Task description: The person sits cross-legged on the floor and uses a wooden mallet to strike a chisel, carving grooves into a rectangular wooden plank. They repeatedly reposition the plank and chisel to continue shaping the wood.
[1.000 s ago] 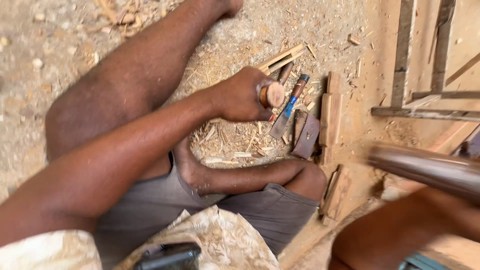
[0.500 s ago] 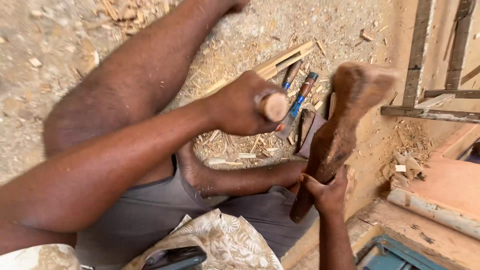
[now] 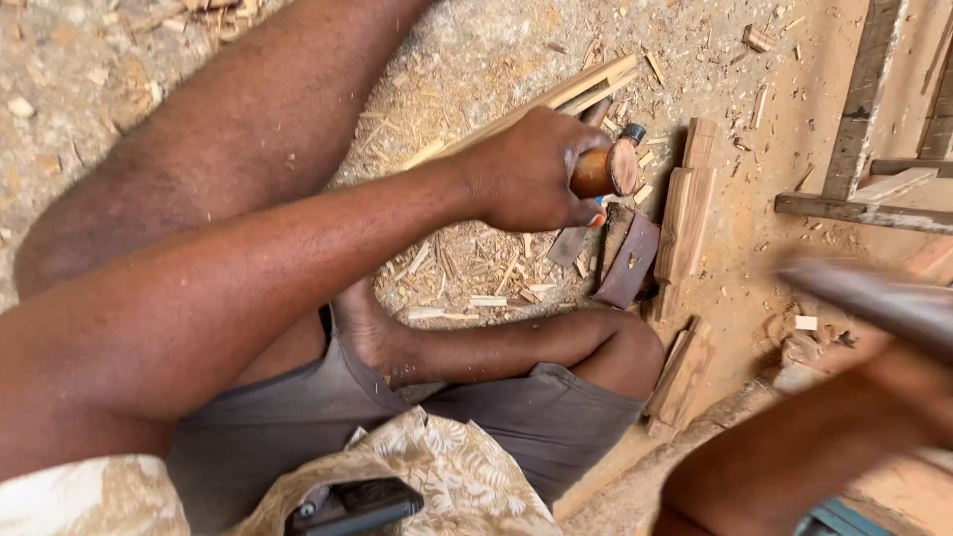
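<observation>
My left hand (image 3: 526, 174) is closed around the round wooden handle of a chisel (image 3: 606, 169), whose blade (image 3: 571, 243) points down at a dark wooden piece (image 3: 630, 260) on the ground by my bent knee. At the lower right, my right hand (image 3: 908, 392) is blurred and grips a long wooden mallet (image 3: 874, 298), also blurred, which lies roughly level and off to the right of the chisel. I sit on the ground with my legs folded.
Wood shavings (image 3: 476, 268) cover the sandy ground. Thin slats (image 3: 566, 94) lie behind the hand, and short boards (image 3: 690, 208) stand beside the workpiece. A wooden frame (image 3: 859, 119) is at the upper right. A dark object (image 3: 357, 506) rests in my lap.
Half a second ago the mallet stood upright near the chisel; now it has swung out to the right. My left hand stays on the chisel handle.
</observation>
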